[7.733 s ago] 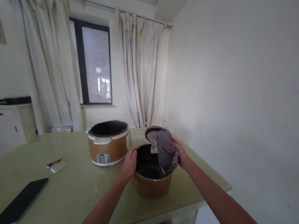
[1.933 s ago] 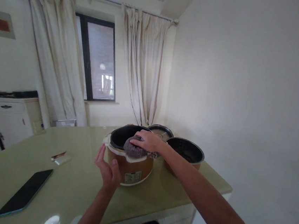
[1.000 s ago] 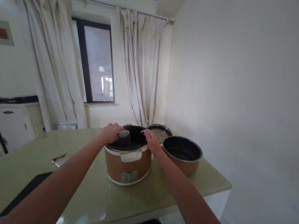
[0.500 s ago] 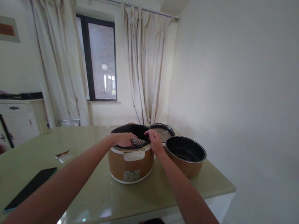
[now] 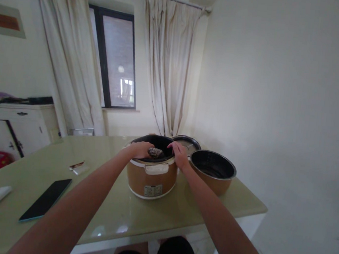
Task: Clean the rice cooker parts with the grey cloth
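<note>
Tan and white, one rice cooker: upright and open-topped on the pale green table, a label on its near wall. Grey patterned cloth, one: bunched within the cooker's dark mouth. Left hand, mine: over the cooker's left rim, fingers closed on the cloth, their tips hidden from me. Right hand, mine: laid on the right rim, fingertips bent inward; I cannot tell whether they grip the edge. Inner pot, one: black inside, tan outside, upright just right of the cooker. Round lid, one: behind, between cooker and pot. Black tablet, one: flat on the table, well left of the cooker. Small packet, one: near the tablet's far end.
</note>
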Demonstrator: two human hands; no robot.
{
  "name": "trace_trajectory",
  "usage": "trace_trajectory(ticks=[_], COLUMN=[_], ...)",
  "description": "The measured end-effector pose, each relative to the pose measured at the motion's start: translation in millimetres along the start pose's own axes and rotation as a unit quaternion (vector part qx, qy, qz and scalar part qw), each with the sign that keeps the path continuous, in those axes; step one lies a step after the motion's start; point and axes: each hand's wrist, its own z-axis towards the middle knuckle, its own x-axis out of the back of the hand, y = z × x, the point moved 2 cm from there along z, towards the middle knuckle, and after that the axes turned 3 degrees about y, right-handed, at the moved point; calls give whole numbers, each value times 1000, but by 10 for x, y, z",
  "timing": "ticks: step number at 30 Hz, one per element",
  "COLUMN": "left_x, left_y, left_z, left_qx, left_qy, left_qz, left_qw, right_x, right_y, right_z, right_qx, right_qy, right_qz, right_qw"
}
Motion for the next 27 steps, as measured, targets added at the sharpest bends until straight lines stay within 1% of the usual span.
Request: trace_trajectory(ticks=[2, 7, 18, 22, 27], left_x=[10, 27, 81, 74, 75], left_y=[12, 41, 111, 127, 56], left_z=[-15, -52, -142, -103, 19], left_qx=[3, 29, 37, 33, -12], left_qy=[3, 22, 35, 20, -18], left_qz=[-2, -2, -8, -9, -5], left_qw=[1000, 999, 999, 999, 1000], right_x=[-3, -18, -4, 12, 17], right_y=[1, 20, -20, -38, -37], right_z=[-2, -20, -20, -8, 0], right_qx=[-1, -8, -9, -8, -4], right_qy=[-1, 20, 20, 8, 3], right_qz=[-1, 18, 13, 1, 2], right_qw=[1000, 1000, 1000, 1000, 1000])
